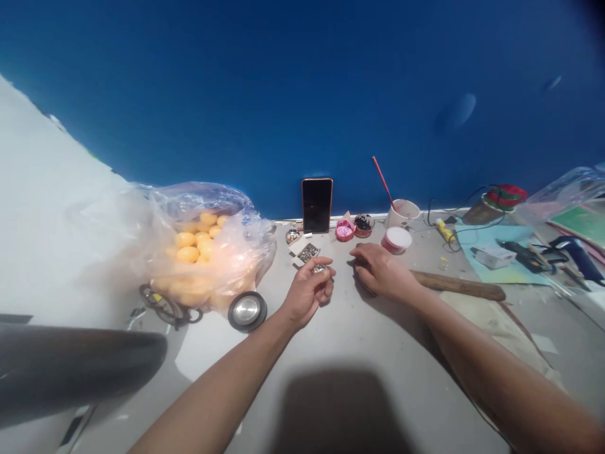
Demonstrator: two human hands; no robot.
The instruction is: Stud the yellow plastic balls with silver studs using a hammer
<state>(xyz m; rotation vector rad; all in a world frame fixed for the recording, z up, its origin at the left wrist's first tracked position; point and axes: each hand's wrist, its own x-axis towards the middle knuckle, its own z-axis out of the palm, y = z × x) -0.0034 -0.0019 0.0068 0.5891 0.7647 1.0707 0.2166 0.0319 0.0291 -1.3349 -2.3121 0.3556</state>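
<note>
My left hand (309, 291) is closed, thumb and fingers pinching a small shiny silver dome (320, 268) a little above the table. Just beyond it lies an opened white box (299, 247) with tiny silvery pieces (309, 253) in it. A second shiny silver dome (292, 236) sits farther back. My right hand (382, 270) is low over the table, fingers loosely bent and apart, with no held thing visible. Nearest to it are a tub of pink material (345, 232), a tub of dark pieces (363, 225) and a lidded pink tub (396, 240).
A phone (317, 205) leans on the blue wall. Left stands a clear bag (231, 252) of yellow balls (188, 254), with a black-rimmed round metal piece (247, 311) before it. Right are a cup (402, 213) with a red stick, a wooden handle (458, 285) and a glue gun (582, 260).
</note>
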